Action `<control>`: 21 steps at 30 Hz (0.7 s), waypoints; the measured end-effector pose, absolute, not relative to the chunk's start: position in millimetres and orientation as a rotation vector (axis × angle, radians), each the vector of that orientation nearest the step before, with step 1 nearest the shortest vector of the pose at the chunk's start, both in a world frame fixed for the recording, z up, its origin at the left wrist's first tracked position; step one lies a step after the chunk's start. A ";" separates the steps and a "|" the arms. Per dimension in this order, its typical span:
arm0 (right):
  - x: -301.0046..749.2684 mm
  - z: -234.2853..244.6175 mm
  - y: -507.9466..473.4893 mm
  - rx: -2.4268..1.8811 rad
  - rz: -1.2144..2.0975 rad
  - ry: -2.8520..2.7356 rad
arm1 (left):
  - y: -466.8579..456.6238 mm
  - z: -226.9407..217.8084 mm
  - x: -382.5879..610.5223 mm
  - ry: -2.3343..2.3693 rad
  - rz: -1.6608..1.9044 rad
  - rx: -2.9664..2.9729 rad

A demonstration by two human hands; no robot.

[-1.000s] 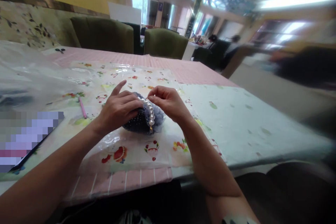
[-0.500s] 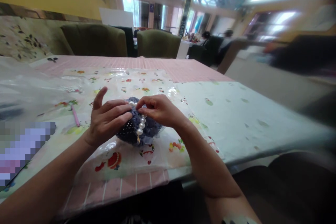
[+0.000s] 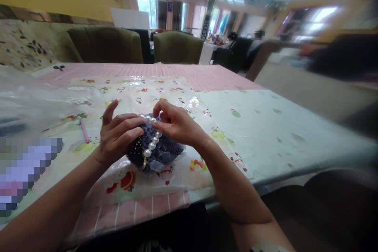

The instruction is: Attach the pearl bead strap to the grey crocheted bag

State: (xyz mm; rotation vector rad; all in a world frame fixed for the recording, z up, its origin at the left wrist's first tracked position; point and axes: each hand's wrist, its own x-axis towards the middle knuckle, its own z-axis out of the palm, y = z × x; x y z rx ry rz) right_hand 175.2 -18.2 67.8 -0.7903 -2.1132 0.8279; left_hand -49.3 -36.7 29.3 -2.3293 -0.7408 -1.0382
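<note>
A blue-grey ruffled, crocheted-looking bag (image 3: 165,150), small and rounded, rests on the table with a patch of small white dots on its left side. A string of white pearl beads (image 3: 152,145) curves over it and ends in a gold-coloured clasp at the front. My left hand (image 3: 119,134) is closed on the bag's upper left side, one finger sticking up. Above the bag's top right, my right hand (image 3: 177,124) is closed in a pinch at the pearl string. Its fingertips partly cover the beads there, so the exact grip is hidden.
A pink pen-like stick (image 3: 84,130) lies left of my hands. Crumpled clear plastic (image 3: 44,90) and a blurred-out flat item (image 3: 29,171) are farther left. Black-handled scissors (image 3: 59,68) lie at the far left edge. Green chairs (image 3: 178,47) stand behind the table; people sit in the background.
The bag has turned and shifted slightly toward me. Its pearl string now slants more to the lower left. My right hand has moved up a little, fingers slightly more lifted.
</note>
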 end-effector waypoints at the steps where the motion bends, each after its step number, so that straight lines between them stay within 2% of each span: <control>1: 175.1 67.8 -18.4 -0.786 0.829 -2.101 | -37.6 30.0 -48.9 -0.757 -1.024 -2.336; 9: 176.0 67.5 -18.4 -0.761 0.826 -2.146 | -34.5 23.9 -48.8 -0.912 -1.105 -2.359; 21: 170.2 62.8 -21.0 -0.719 0.796 -2.049 | -22.1 20.8 -45.1 -0.498 -1.328 -2.216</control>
